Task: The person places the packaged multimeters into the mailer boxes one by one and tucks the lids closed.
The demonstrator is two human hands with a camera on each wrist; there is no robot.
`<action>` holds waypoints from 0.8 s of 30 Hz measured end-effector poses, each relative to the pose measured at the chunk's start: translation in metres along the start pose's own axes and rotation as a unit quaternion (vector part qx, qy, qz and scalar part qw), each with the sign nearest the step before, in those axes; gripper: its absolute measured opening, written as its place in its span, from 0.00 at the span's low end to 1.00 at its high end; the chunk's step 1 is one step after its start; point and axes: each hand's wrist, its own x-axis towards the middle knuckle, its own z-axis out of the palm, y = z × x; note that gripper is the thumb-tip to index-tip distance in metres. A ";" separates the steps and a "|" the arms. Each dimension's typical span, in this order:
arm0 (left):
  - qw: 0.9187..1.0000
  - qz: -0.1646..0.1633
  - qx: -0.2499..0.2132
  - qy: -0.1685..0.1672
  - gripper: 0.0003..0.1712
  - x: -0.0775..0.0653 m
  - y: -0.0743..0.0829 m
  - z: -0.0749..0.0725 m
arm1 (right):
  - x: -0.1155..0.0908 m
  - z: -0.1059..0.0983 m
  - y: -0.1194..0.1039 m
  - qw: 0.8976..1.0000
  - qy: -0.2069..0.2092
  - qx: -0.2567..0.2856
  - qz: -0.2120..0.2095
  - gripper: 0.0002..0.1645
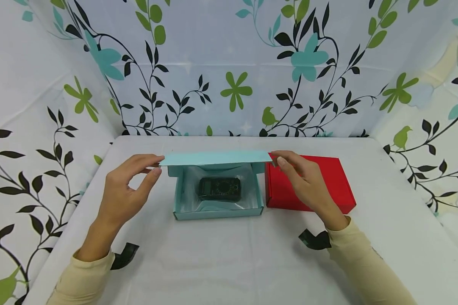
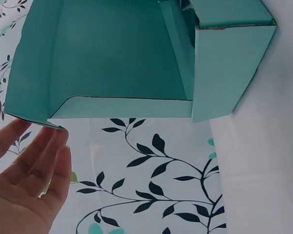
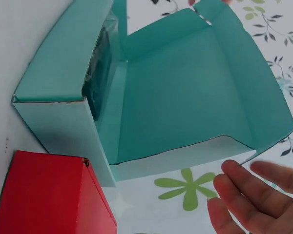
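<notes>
A light teal cardboard box [image 1: 219, 214] stands on the table with its hinged lid [image 1: 217, 158] raised. Inside, a black multimeter [image 1: 219, 189] lies in clear plastic wrapping. My left hand [image 1: 126, 192] holds the lid's left corner between thumb and fingers, and the left wrist view shows several fingertips [image 2: 58, 136] right at the front flap's corner. At the opposite corner, my right hand [image 1: 303, 180] pinches the lid's edge. In the right wrist view its fingers [image 3: 249, 185] meet the flap's corner, while the inside of the lid faces the camera.
A closed red box [image 1: 328, 178] sits just right of the teal box, partly under my right hand. Black straps [image 1: 315, 239] hang at both wrists. The white-covered table [image 1: 221, 258] ends at a leaf-patterned cloth [image 1: 229, 67] behind and at the sides.
</notes>
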 end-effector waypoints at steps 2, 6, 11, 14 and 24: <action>1.000 -0.004 0.002 0.008 0.15 0.000 0.005 0.001 | -0.001 0.001 -0.001 1.000 -0.007 -0.022 0.001 0.18; 1.000 -0.011 0.013 0.005 0.14 -0.005 0.006 0.002 | -0.005 0.003 0.011 0.998 -0.017 -0.052 -0.002 0.18; 1.000 -0.010 0.010 -0.009 0.15 -0.012 0.005 0.003 | -0.009 0.005 0.022 0.998 -0.020 -0.066 -0.010 0.18; 1.000 -0.008 0.006 -0.015 0.16 -0.018 0.000 0.004 | -0.011 0.006 0.020 0.997 -0.026 -0.075 -0.006 0.17; 0.999 -0.022 0.013 -0.042 0.18 -0.039 -0.024 0.006 | -0.022 0.007 0.019 0.994 -0.042 -0.100 -0.021 0.16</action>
